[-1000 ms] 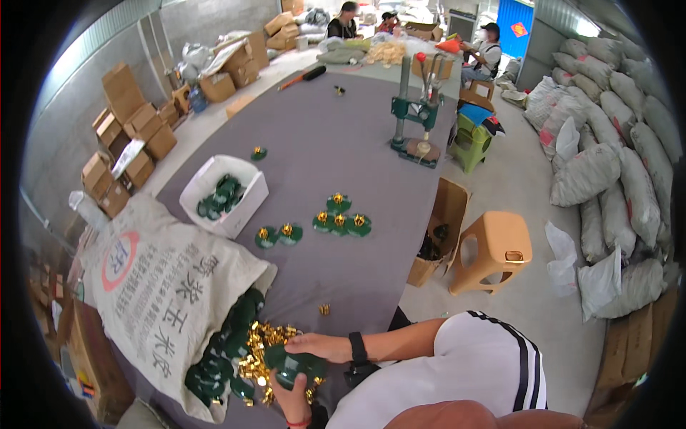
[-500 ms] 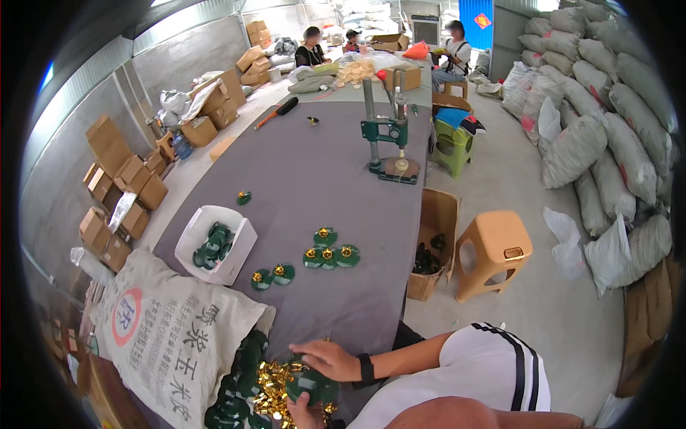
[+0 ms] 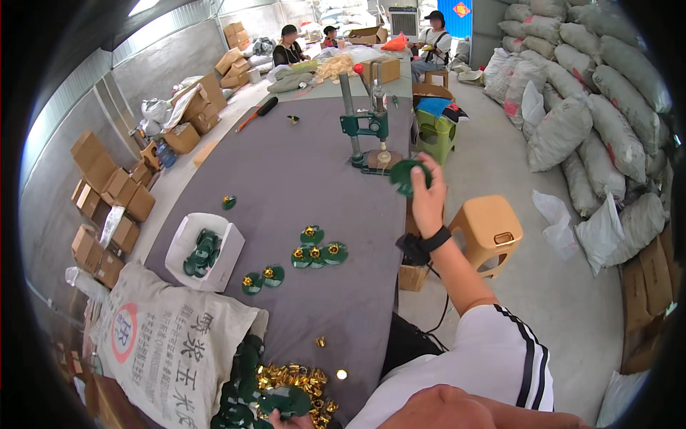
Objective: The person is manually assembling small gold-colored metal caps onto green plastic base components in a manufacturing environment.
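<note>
My right hand [image 3: 429, 200] is raised over the table's right edge, its fingers closed on a round dark green disc [image 3: 407, 177] close to the hand press [image 3: 368, 129]. Low in the picture, my left hand [image 3: 291, 420] grips another dark green disc [image 3: 287, 400]; part of that hand is cut off by the lower edge. Around it lies a heap of shiny gold metal pieces [image 3: 293, 377]. More green discs [image 3: 243, 365] spill from the mouth of a printed woven sack [image 3: 171, 343]. Several green discs with gold centres [image 3: 315, 253] lie mid-table.
A white box [image 3: 232, 250] of green pieces stands left on the grey table [image 3: 286, 171]. An orange stool [image 3: 489, 225] is at the right, with stacked sacks [image 3: 564, 136] beyond. An orange-and-black tool [image 3: 257, 113] lies farther off. People [image 3: 289, 50] sit at the far end.
My right hand has left the gold heap and swung up and right, carrying a green disc toward the press. My left hand has shifted slightly lower, still with a disc. The view has shifted slightly.
</note>
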{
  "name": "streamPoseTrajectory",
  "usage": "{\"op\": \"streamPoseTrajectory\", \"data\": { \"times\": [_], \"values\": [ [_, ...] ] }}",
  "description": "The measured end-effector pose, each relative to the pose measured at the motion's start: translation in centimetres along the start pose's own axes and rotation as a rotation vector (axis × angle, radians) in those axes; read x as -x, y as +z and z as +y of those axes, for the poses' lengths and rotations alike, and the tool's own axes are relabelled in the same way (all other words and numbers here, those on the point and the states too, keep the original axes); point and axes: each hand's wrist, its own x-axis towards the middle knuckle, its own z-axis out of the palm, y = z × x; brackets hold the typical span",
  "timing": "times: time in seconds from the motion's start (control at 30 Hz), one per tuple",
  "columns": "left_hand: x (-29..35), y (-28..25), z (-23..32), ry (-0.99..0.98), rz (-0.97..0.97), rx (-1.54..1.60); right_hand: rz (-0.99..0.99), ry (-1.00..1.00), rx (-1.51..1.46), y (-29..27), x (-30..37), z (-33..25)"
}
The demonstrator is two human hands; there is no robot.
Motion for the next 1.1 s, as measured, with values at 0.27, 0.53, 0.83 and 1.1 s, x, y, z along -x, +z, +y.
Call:
{"op": "streamPoseTrajectory", "data": {
  "times": [0.27,0.53,0.83,1.1],
  "values": [
    [0.1,0.3,0.5,-0.054,-0.078,0.007,0.064,0.003,-0.029,-2.0,-9.2,2.2],
    [0.4,1.0,1.1,-0.099,-0.154,0.009,0.164,-0.020,-0.154,-1.8,-17.8,-3.3],
    [0.9,2.0,0.9,-0.226,-0.129,0.089,-0.450,0.103,-0.089,2.6,-3.7,-7.6],
    [1.0,2.8,-1.5,-0.260,-0.072,0.122,-1.460,-0.032,-0.213,6.1,25.3,-9.4]
  ]
}}
